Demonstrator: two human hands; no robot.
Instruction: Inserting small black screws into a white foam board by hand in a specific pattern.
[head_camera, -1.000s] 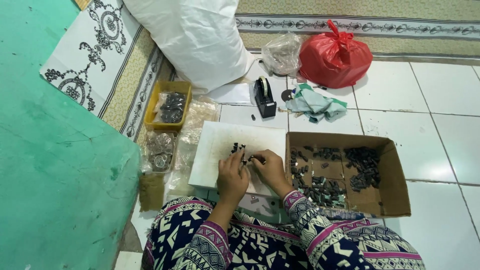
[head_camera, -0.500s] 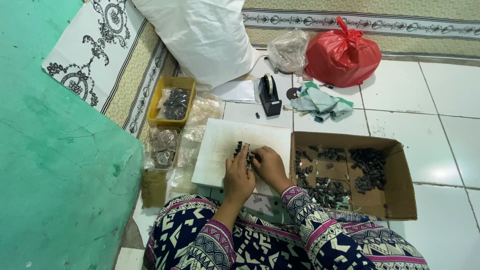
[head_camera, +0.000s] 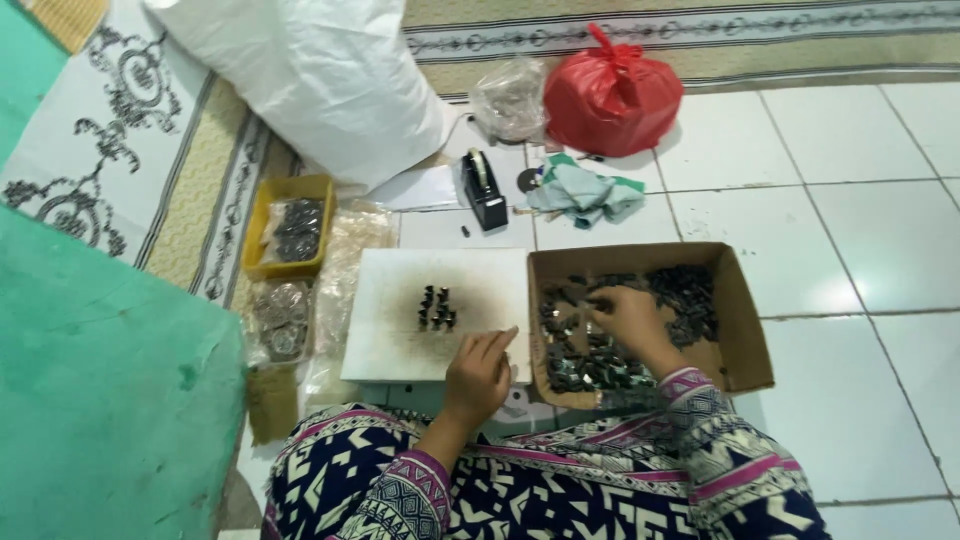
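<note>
One head camera, looking steeply down over the lap.

It sits above a person seated on the floor, facing forward and down, so patterned sleeves fill the bottom edge and the tiled floor runs away to the top. Close in: the left hand (head_camera: 478, 372) rests at the near edge of the white board (head_camera: 400, 340), the right hand (head_camera: 625, 318) is in the cardboard box (head_camera: 745, 330). Farther off, at the frame's top, a white sack (head_camera: 320, 80) and red bag (head_camera: 612, 95). There is only this single view, so nothing overlaps.
</note>
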